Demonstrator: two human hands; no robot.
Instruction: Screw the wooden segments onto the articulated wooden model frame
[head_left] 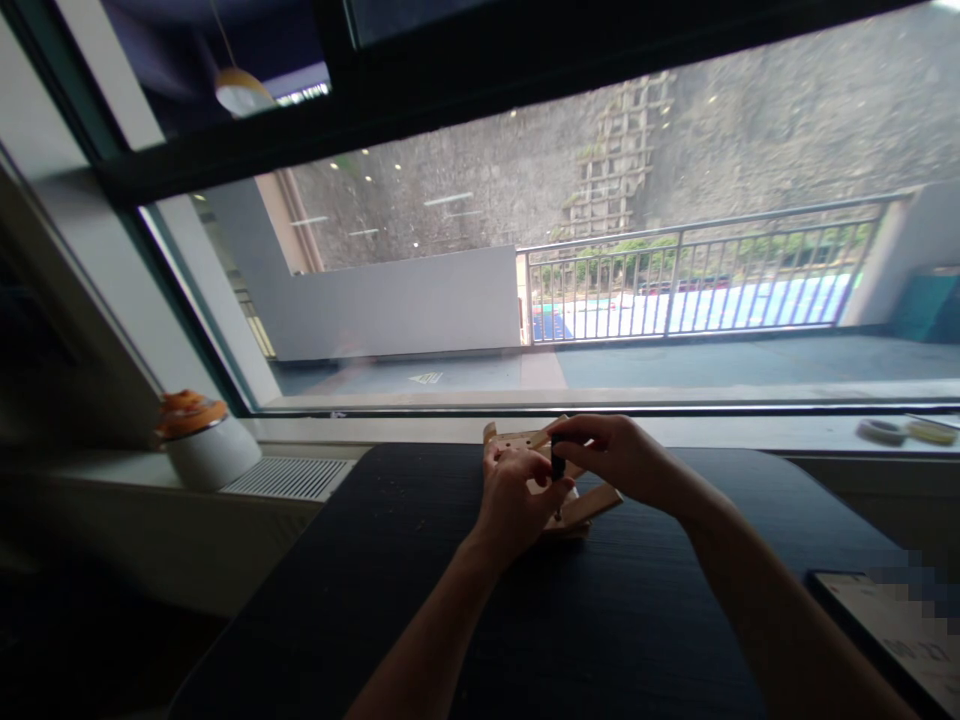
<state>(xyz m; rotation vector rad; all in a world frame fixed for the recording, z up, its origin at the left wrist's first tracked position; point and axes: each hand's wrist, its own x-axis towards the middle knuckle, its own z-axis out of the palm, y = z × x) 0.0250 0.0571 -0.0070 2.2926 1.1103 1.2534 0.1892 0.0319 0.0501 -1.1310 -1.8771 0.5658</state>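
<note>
A small assembly of light wooden pieces rests on the dark table, with flat slats set at angles and small holes in one board. My left hand is closed on its left side, thumb and forefinger close to the foot of a short black handle. That upright black handle, which looks like a screwdriver's, is pinched in the fingertips of my right hand. My fingers hide its lower end. Part of the wooden assembly lies hidden behind my left hand.
The black table meets the window sill. Left on the sill stands a white pot with an orange top, beside a vent grille. Two tape rolls lie on the right. A dark-edged board is at lower right.
</note>
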